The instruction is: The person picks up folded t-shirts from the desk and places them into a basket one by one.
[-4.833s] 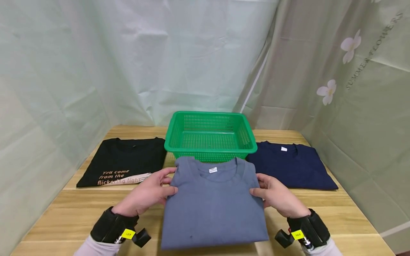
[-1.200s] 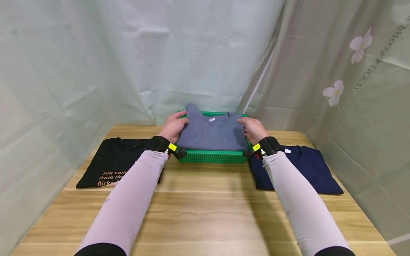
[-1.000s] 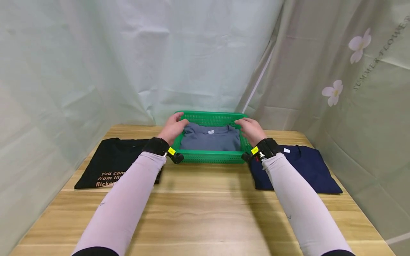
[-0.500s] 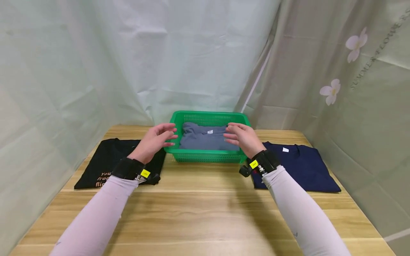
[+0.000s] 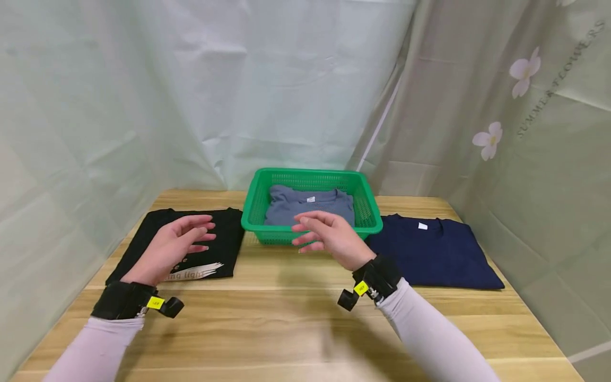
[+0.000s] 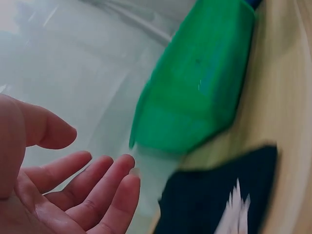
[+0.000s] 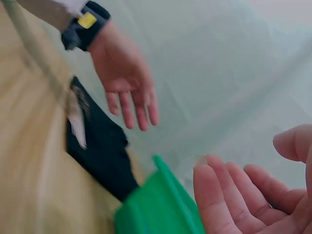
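Note:
In the head view my left hand [image 5: 169, 246] hovers over the folded black T-shirt [image 5: 221, 233], its fingers loosely bent around nothing. My right hand [image 5: 331, 239] hangs in the air before the front of the green plastic basket [image 5: 250, 204], also holding nothing. Inside that basket lies the folded grey-blue T-shirt [image 5: 305, 209], its white neck label showing; my right fingers hide part of its front. Both wrist views show relaxed fingers apart from any object. In the left wrist view the basket [image 6: 195, 87] and the black T-shirt [image 6: 209, 195] appear beyond my fingers.
A folded navy T-shirt [image 5: 439, 254] lies on the wooden table [image 5: 267, 329] to the right of the basket. Pale curtains [image 5: 296, 95] hang behind the table and along both sides, close to its edges.
The grey-blue T-shirt went from both hands into the basket and was let go. Since then both hands have drawn back toward me and shifted left, the left one over the black T-shirt.

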`<state>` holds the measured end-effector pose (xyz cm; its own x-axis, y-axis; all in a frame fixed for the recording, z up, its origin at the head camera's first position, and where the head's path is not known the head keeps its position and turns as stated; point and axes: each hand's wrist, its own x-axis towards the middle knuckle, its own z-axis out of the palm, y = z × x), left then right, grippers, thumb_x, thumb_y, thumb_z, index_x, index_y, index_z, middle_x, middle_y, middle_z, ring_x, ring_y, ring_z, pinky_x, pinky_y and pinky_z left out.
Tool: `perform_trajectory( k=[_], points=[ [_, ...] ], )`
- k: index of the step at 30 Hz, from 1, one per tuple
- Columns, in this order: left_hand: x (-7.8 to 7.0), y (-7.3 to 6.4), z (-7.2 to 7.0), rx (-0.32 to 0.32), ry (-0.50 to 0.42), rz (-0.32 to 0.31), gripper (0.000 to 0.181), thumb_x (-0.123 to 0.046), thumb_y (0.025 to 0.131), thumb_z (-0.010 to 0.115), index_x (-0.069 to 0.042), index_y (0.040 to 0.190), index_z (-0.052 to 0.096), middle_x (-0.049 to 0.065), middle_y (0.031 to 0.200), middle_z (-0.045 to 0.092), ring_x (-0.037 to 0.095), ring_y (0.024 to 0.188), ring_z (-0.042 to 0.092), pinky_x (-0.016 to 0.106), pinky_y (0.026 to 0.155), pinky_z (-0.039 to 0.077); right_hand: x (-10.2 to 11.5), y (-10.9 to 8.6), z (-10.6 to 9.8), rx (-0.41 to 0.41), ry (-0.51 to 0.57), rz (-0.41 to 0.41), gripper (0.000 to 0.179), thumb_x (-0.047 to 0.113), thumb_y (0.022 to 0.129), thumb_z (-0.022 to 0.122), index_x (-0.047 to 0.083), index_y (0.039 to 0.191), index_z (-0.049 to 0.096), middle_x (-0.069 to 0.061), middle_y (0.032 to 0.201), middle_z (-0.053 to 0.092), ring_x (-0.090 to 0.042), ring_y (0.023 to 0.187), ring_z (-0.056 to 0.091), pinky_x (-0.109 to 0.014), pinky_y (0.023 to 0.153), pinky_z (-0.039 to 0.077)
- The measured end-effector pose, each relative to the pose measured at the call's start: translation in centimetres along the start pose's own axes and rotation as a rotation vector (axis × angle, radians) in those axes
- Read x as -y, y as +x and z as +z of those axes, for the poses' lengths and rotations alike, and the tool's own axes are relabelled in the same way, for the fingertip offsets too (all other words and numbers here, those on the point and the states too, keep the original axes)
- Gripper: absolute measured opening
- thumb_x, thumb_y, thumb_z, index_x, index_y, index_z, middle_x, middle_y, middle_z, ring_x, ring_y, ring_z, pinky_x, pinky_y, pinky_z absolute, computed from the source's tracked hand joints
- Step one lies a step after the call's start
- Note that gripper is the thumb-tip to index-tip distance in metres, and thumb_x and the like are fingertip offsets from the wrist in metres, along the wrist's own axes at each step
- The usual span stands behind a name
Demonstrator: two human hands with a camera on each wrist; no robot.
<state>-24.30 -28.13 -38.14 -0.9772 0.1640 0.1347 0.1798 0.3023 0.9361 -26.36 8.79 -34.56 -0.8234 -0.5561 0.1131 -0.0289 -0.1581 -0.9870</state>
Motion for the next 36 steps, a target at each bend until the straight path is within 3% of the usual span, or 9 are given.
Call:
perform_trajectory(
  k=[6, 11, 14, 18, 21, 24, 29, 33, 36],
  points=[
    [2.2, -1.8, -2.5, -0.046, 0.015, -0.025, 0.046, -0.028, 0.107, 0.049, -0.004, 0.145, 0.041, 0.005, 0.129, 0.056, 0.021, 0.11, 0.06, 0.027, 0.081, 0.057, -2.3, 0.4, 3.1, 0.08, -0.071, 0.065, 0.029, 0.02, 0.103, 0.058, 0.001, 0.125, 0.061, -0.014, 0.112, 0.067, -0.034, 0.096, 0.065, -0.041, 0.078, 0.058],
    [3.8, -2.9, -5.0, -0.069, 0.042, -0.013, 0.047, -0.021, 0.108, 0.046, 0.006, 0.145, 0.036, -0.017, 0.115, 0.058, 0.012, 0.103, 0.063, 0.024, 0.077, 0.057, -4.8, 1.9, 5.2, 0.055, -0.11, 0.121, 0.024, 0.017, 0.102, 0.059, 0.001, 0.12, 0.064, -0.012, 0.105, 0.069, -0.033, 0.091, 0.067, -0.042, 0.074, 0.059],
    [4.4, -3.4, -6.6, -0.111, 0.102, -0.068, 0.051, -0.024, 0.109, 0.043, 0.01, 0.146, 0.032, -0.023, 0.111, 0.054, 0.003, 0.098, 0.062, 0.021, 0.074, 0.057, -6.4, 2.9, 6.2, 0.027, -0.138, 0.149, 0.024, 0.016, 0.101, 0.061, 0.0, 0.119, 0.063, -0.017, 0.108, 0.067, -0.033, 0.089, 0.067, -0.044, 0.074, 0.059],
    [5.5, -4.1, -8.5, -0.228, 0.221, -0.167, 0.053, -0.025, 0.109, 0.04, 0.013, 0.146, 0.03, 0.007, 0.122, 0.054, -0.005, 0.088, 0.057, 0.016, 0.068, 0.056, -8.3, 4.3, 7.5, -0.014, -0.203, 0.174, 0.033, 0.017, 0.099, 0.064, -0.002, 0.126, 0.06, -0.018, 0.113, 0.066, -0.03, 0.086, 0.068, -0.042, 0.072, 0.059],
    [6.3, -4.4, -9.5, -0.305, 0.289, -0.252, 0.054, -0.025, 0.108, 0.04, 0.013, 0.146, 0.031, 0.033, 0.134, 0.041, 0.005, 0.088, 0.056, 0.012, 0.061, 0.054, -9.4, 5.2, 8.7, -0.048, -0.24, 0.187, 0.042, 0.015, 0.098, 0.066, -0.002, 0.134, 0.054, -0.011, 0.108, 0.066, -0.027, 0.083, 0.068, -0.038, 0.07, 0.06],
    [7.1, -4.6, -10.3, -0.333, 0.332, -0.334, 0.057, -0.025, 0.106, 0.042, 0.012, 0.147, 0.03, 0.038, 0.136, 0.038, 0.027, 0.096, 0.056, 0.015, 0.058, 0.052, -10.1, 5.8, 9.9, -0.052, -0.26, 0.204, 0.049, 0.012, 0.096, 0.068, 0.0, 0.139, 0.049, -0.007, 0.103, 0.062, -0.025, 0.079, 0.068, -0.036, 0.07, 0.06],
    [8.0, -4.8, -10.9, -0.342, 0.4, -0.425, 0.061, -0.022, 0.103, 0.049, 0.011, 0.148, 0.026, 0.042, 0.134, 0.034, 0.049, 0.107, 0.046, 0.043, 0.073, 0.05, -11.0, 6.7, 11.5, -0.04, -0.344, 0.204, 0.056, 0.01, 0.091, 0.073, 0.008, 0.142, 0.05, -0.01, 0.112, 0.057, -0.018, 0.071, 0.068, -0.027, 0.067, 0.059],
    [8.3, -4.7, -10.8, -0.302, 0.531, -0.4, 0.061, -0.021, 0.098, 0.059, 0.015, 0.141, 0.035, 0.044, 0.128, 0.037, 0.054, 0.109, 0.041, 0.061, 0.083, 0.042, -11.2, 7.6, 12.4, -0.053, -0.466, 0.191, 0.057, 0.011, 0.09, 0.075, 0.013, 0.142, 0.052, -0.012, 0.116, 0.059, -0.012, 0.066, 0.068, -0.02, 0.064, 0.055],
    [8.4, -4.6, -10.7, -0.281, 0.603, -0.363, 0.057, -0.02, 0.095, 0.064, 0.016, 0.134, 0.042, 0.044, 0.124, 0.04, 0.054, 0.106, 0.042, 0.062, 0.082, 0.041, -11.3, 8.3, 12.9, -0.063, -0.542, 0.195, 0.054, 0.011, 0.091, 0.074, 0.014, 0.14, 0.054, -0.009, 0.111, 0.061, -0.009, 0.062, 0.067, -0.018, 0.061, 0.055]
  ],
)
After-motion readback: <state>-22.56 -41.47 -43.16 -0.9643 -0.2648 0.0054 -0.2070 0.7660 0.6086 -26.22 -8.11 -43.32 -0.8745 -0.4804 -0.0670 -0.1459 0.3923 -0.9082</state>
